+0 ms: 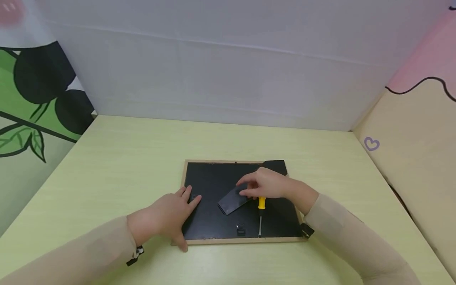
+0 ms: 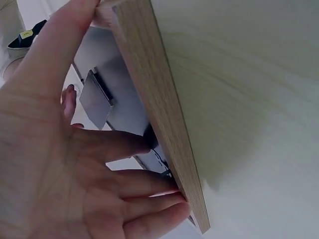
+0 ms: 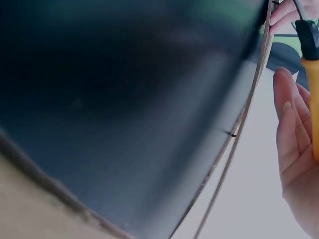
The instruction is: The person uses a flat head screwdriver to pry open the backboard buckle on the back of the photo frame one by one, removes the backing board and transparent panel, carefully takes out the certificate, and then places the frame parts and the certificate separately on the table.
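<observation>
A picture frame lies back up on the table, its black backing board edged by a pale wooden rim. My left hand rests spread at the frame's left side, thumb at the near left corner and fingertips over the rim. Above the board, my right hand pinches a dark flat flap between thumb and fingers; the left wrist view shows that flap tilted up. A screwdriver with a yellow handle points toward the near rim, its upper end hidden under the right hand.
A small dark metal fitting sits on the board near its front rim. At the frame's far right corner, a black flat piece juts past the rim. The pale table reaches back to a white-grey panel, with painted walls at both sides.
</observation>
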`<state>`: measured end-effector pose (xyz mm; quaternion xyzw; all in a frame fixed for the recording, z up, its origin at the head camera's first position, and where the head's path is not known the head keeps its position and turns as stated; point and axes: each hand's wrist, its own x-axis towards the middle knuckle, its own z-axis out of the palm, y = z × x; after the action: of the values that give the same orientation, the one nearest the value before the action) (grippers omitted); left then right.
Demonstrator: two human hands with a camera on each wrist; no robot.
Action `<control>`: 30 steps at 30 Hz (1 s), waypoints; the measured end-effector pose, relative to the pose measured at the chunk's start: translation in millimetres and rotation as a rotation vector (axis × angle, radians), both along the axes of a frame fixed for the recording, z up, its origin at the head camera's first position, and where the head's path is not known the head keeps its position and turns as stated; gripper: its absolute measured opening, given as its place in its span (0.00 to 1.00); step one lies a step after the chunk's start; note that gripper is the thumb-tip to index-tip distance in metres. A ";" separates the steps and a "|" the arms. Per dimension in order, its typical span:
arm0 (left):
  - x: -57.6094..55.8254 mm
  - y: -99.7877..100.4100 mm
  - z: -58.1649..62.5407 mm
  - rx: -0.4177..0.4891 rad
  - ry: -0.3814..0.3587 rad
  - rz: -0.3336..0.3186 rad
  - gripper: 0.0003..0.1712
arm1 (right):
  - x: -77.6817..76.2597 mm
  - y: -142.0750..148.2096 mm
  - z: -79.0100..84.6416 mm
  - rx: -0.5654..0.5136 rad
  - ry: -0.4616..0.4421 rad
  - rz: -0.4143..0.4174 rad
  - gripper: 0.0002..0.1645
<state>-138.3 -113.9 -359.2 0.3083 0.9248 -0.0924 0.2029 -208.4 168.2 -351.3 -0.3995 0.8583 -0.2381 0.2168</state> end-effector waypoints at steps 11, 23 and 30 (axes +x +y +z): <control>1.7 0.2 4.7 -0.004 -0.008 0.000 0.72 | 47.2 -9.0 22.3 -0.068 0.510 0.112 0.13; 0.8 1.7 1.5 -0.011 -0.007 0.003 0.73 | 100.0 -14.3 30.6 -0.161 0.994 0.294 0.14; 0.8 0.4 2.0 0.015 -0.022 0.018 0.72 | 69.7 3.3 26.1 -0.225 0.626 0.182 0.10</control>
<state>-137.4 -113.4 -357.2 0.3023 0.9260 -0.0801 0.2113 -138.7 171.5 -325.2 -0.5495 0.8125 -0.1766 -0.0820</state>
